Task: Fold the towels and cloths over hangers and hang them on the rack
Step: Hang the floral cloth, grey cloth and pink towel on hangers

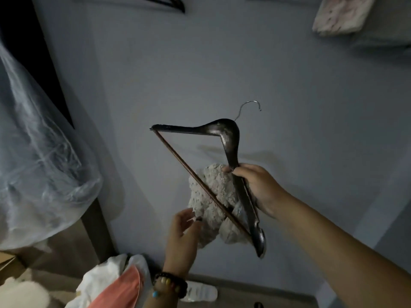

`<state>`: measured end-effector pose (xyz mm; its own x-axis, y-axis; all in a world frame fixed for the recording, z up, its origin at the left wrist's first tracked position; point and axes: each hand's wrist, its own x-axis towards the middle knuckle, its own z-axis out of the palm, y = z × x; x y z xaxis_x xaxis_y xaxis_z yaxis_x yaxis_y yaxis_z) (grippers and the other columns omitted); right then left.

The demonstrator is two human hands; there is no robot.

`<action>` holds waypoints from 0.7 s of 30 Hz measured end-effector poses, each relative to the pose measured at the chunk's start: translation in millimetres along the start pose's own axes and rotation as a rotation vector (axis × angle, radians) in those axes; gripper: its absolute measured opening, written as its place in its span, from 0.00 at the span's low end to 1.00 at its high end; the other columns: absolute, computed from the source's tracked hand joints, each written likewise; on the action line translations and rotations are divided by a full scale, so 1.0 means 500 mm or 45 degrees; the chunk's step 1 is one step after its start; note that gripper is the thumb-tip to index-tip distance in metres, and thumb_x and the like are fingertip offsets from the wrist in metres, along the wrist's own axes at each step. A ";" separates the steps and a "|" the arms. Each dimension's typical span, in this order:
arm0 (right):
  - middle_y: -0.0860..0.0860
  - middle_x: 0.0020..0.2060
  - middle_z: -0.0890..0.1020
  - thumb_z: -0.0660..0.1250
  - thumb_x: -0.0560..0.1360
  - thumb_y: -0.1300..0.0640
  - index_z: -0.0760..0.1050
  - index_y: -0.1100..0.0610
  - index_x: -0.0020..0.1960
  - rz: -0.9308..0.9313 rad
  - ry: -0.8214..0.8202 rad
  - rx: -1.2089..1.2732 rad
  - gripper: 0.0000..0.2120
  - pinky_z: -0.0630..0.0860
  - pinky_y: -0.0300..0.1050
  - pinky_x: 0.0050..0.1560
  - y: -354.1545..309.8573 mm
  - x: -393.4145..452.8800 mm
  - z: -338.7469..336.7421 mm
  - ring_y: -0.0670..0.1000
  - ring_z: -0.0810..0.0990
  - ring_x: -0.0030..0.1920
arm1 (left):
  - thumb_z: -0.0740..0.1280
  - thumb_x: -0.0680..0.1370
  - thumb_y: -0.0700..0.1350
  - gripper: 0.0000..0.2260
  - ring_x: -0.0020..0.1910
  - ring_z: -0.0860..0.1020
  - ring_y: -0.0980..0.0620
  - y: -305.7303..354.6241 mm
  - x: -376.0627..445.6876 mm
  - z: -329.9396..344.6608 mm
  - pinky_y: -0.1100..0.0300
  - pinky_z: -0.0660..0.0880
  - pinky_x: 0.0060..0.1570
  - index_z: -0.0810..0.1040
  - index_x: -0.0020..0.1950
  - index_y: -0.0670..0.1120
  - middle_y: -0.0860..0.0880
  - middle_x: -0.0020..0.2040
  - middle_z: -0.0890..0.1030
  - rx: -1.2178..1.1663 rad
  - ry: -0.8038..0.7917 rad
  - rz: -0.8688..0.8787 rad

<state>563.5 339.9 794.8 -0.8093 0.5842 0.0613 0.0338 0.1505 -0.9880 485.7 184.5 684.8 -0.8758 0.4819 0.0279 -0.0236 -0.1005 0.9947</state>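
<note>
Hanger: dark, shouldered, wire hook at top; tilted steeply, one arm low, thin crossbar slanting down to the lower tip; held up against the pale wall
Right hand: curled round the lower arm of the hanger, thumb on the front; firm hold
Cloth: grey, nubbly, bunched; threaded behind the crossbar of the hanger, part above it, part sagging below; not yet draped flat
Left hand: just below and left of the hanger's crossbar; fingertips pinching the cloth's lower edge, other fingers loosely spread
Handling: cloth judged soft, light, limp, apt to slide off a slanted bar; best taken by an edge or corner and drawn through evenly; hanger judged stiff and light, safest gripped at the arm or neck
Hidden: rack not identifiable; only dark hanger ends at the top edge, well above the hanger; cloth's full size lost in the bunching; right fingers behind the arm unseen; dim light, cloth pattern unclear
Elsewhere: folded pale towels upper right of the hanger; white and coral fabric lower left
</note>
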 end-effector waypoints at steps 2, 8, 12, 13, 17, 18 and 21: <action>0.40 0.30 0.82 0.57 0.81 0.60 0.80 0.57 0.46 -0.060 -0.047 0.015 0.14 0.72 0.33 0.36 -0.036 -0.008 -0.047 0.37 0.78 0.31 | 0.64 0.80 0.39 0.12 0.53 0.79 0.56 0.036 0.007 0.058 0.59 0.76 0.54 0.74 0.63 0.48 0.49 0.57 0.79 -0.154 -0.168 -0.117; 0.47 0.45 0.85 0.57 0.81 0.59 0.81 0.57 0.46 -0.190 -0.121 -0.072 0.14 0.76 0.31 0.41 -0.115 -0.016 -0.171 0.43 0.83 0.46 | 0.60 0.82 0.42 0.12 0.54 0.82 0.44 0.165 0.019 0.234 0.50 0.78 0.51 0.79 0.60 0.43 0.42 0.55 0.84 -0.421 -0.363 -0.066; 0.57 0.57 0.81 0.58 0.82 0.54 0.82 0.52 0.46 -0.294 -0.158 -0.273 0.14 0.70 0.45 0.62 -0.166 0.030 -0.228 0.57 0.77 0.61 | 0.58 0.82 0.39 0.13 0.49 0.83 0.42 0.226 0.048 0.306 0.45 0.78 0.53 0.83 0.50 0.43 0.42 0.47 0.85 -0.342 -0.089 0.099; 0.55 0.57 0.81 0.58 0.82 0.54 0.81 0.51 0.46 -0.334 -0.156 -0.329 0.13 0.69 0.48 0.66 -0.180 0.045 -0.238 0.54 0.77 0.62 | 0.59 0.82 0.40 0.12 0.49 0.82 0.41 0.236 0.061 0.315 0.44 0.78 0.54 0.83 0.48 0.45 0.42 0.46 0.85 -0.322 -0.010 0.124; 0.63 0.52 0.81 0.58 0.82 0.53 0.80 0.51 0.45 -0.502 -0.090 -0.499 0.13 0.72 0.55 0.59 -0.271 0.108 -0.255 0.62 0.79 0.53 | 0.60 0.79 0.44 0.10 0.41 0.78 0.43 0.292 0.110 0.325 0.43 0.77 0.49 0.78 0.43 0.43 0.39 0.42 0.79 -0.313 0.285 0.170; 0.63 0.47 0.80 0.58 0.82 0.54 0.79 0.52 0.44 -0.560 -0.066 -0.516 0.13 0.73 0.53 0.53 -0.299 0.126 -0.257 0.60 0.78 0.47 | 0.58 0.80 0.43 0.11 0.41 0.77 0.44 0.306 0.127 0.320 0.44 0.77 0.48 0.78 0.44 0.42 0.40 0.41 0.79 -0.324 0.354 0.175; 0.53 0.34 0.77 0.56 0.82 0.58 0.77 0.56 0.45 -0.678 -0.007 -0.488 0.13 0.72 0.44 0.37 -0.388 0.178 -0.264 0.48 0.74 0.32 | 0.58 0.81 0.44 0.12 0.41 0.77 0.44 0.343 0.180 0.292 0.45 0.76 0.48 0.76 0.43 0.40 0.41 0.42 0.79 -0.326 0.409 0.184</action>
<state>562.5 467.9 1010.5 -0.7760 0.3474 0.5263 -0.1663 0.6923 -0.7022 473.2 338.0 872.4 -0.9835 0.1556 0.0926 0.0271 -0.3795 0.9248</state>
